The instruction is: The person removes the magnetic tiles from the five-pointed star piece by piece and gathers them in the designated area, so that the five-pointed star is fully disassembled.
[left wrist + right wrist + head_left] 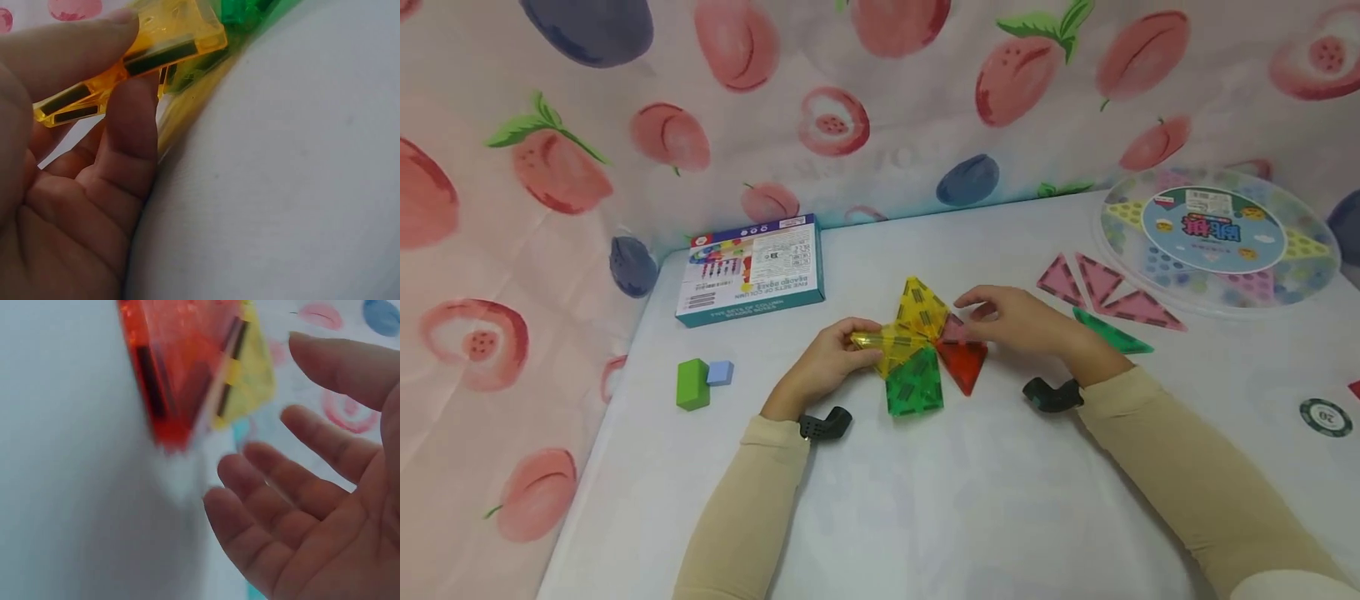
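Translucent magnetic tiles meet in a pinwheel-like cluster. A yellow tile (pixel 891 345) at its left is pinched by my left hand (pixel 829 365), with fingers and thumb around its edges; the left wrist view shows the yellow tile (pixel 172 37) lifted at an angle. Another yellow tile (pixel 921 308) points away, and green tiles (pixel 915 385) lie nearest me. On the right are a red tile (pixel 964 362) and a pink tile (pixel 953 329). My right hand (pixel 1026 321) is just beside these. In the right wrist view its fingers are spread and apart from the red tile (pixel 169 369).
Pink triangle tiles (pixel 1097 279) and a green one (pixel 1111 331) lie to the right. A round game board in plastic (pixel 1120 217) is behind them. At left stand a box (pixel 752 271), a green block (pixel 692 385) and a blue block (pixel 720 372). A chip (pixel 1326 417) lies far right.
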Motion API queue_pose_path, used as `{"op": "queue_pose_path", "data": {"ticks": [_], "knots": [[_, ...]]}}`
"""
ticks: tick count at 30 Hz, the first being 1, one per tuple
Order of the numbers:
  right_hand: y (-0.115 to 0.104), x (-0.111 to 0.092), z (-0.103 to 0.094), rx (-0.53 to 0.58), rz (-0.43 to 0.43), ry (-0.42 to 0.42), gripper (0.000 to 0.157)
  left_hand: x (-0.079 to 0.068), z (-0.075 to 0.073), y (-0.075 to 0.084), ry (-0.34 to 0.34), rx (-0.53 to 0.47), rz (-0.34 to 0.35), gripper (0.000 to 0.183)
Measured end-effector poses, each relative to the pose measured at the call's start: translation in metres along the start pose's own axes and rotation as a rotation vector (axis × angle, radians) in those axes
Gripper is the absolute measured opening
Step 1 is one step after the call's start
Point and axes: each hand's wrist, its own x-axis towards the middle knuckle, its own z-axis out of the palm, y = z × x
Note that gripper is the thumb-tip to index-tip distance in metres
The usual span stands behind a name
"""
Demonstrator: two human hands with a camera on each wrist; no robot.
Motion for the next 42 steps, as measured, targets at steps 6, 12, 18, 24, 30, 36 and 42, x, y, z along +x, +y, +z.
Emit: {"op": "queue_pose_path", "data": {"ticks": [6,12,18,24,30,36,42], "knots": [[-0.010,0.030,0.015,0.115,0.029,-0.059,0.054,-0.001,-0.004,-0.003,0.038,0.001,-0.008,0.039],[-0.012,0.031,0.019,0.026,0.047,-0.034,0.060,0.002,-0.013,-0.005,0.166,-0.076,0.030,0.049],[-0.009,0.026,0.021,0.082,0.028,0.018,0.053,-0.001,-0.021,0.000,0.170,-0.038,0.011,0.060],[-0.007,0.032,0.023,0.173,-0.104,0.004,0.044,-0.022,-0.032,0.019,0.031,0.215,-0.084,0.056],[-0.007,0.034,0.021,0.142,-0.095,0.018,0.039,-0.033,-0.021,0.036,-0.211,0.361,-0.103,0.064],[-0.005,0.031,0.018,0.134,-0.054,0.031,0.036,-0.029,-0.012,0.034,-0.155,0.443,-0.065,0.055],[0.003,0.030,0.016,0.145,-0.001,0.063,0.034,-0.026,-0.013,0.028,-0.020,0.428,-0.061,0.036]]}}
